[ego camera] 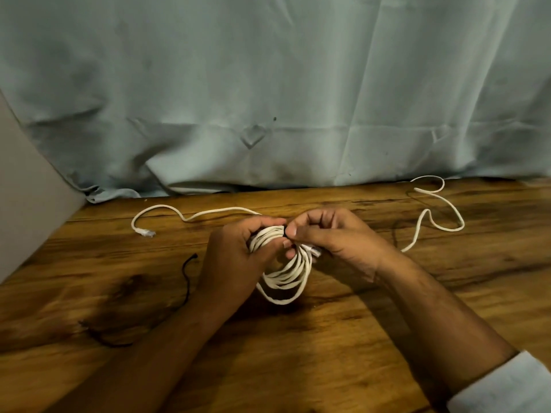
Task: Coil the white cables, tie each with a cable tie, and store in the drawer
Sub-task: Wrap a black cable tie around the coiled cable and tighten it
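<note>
A coiled white cable [287, 275] hangs between both hands just above the wooden table [357, 323]. My left hand [235, 257] grips the top of the coil from the left. My right hand [331, 236] pinches the same spot from the right, where a small black cable tie [285, 232] shows between the fingertips. A loose white cable [196, 215] with a clear plug [145, 232] trails left across the table, and more loose white cable [438, 216] loops at the right. A second black cable tie [187, 272] lies on the table left of my left wrist.
A pale blue-grey cloth [268, 99] hangs along the table's far edge. A grey panel [26, 186] stands at the left. Another dark tie [104, 338] lies at the front left. No drawer is in view.
</note>
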The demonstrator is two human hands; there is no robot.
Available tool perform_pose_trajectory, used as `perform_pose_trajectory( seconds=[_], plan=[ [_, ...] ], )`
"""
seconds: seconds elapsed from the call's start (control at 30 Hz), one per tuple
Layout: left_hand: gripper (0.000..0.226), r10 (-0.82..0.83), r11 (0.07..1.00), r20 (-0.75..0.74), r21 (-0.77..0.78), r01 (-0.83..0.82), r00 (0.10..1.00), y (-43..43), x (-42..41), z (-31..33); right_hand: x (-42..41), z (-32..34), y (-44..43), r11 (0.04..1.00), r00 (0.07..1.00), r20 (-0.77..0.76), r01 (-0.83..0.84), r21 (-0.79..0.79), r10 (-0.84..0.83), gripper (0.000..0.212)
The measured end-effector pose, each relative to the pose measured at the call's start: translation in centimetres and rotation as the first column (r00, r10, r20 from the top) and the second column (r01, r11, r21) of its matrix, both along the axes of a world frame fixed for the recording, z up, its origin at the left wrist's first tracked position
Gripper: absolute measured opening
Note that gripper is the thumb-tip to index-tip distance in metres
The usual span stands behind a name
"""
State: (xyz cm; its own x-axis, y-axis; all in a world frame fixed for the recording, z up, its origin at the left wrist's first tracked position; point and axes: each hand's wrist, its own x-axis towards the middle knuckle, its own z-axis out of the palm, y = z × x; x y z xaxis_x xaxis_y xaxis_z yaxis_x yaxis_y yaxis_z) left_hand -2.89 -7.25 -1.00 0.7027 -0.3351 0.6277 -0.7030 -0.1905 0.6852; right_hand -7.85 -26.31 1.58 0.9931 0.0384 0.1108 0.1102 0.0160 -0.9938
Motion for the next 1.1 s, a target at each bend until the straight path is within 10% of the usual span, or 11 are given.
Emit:
perform_pose_trajectory(
  seconds=[0.47, 0.73, 1.1],
  plan=[
    [0.028, -0.003, 0.983, 0.126, 0.184, -0.021, 0.992, 0.0, -0.9, 0.5, 0.3, -0.1, 0.5, 0.990, 0.984, -0.172, 0.068, 0.127, -0.046, 0.007],
    [0.017, -0.046, 0.995, -0.141, -0.090, 0.033, 0.989, 0.2, -0.9, 1.3, -3.1, 0.7, 1.7, 0.998, 0.985, 0.159, 0.069, -0.010, -0.066, 0.034],
    [0.018, -0.383, 0.923, -0.238, -0.121, 0.364, 0.892, -6.3, -8.5, 4.2, -13.9, 3.3, -4.1, 0.900, 0.881, 0.287, 0.421, -0.112, -0.377, 0.020]
  ],
)
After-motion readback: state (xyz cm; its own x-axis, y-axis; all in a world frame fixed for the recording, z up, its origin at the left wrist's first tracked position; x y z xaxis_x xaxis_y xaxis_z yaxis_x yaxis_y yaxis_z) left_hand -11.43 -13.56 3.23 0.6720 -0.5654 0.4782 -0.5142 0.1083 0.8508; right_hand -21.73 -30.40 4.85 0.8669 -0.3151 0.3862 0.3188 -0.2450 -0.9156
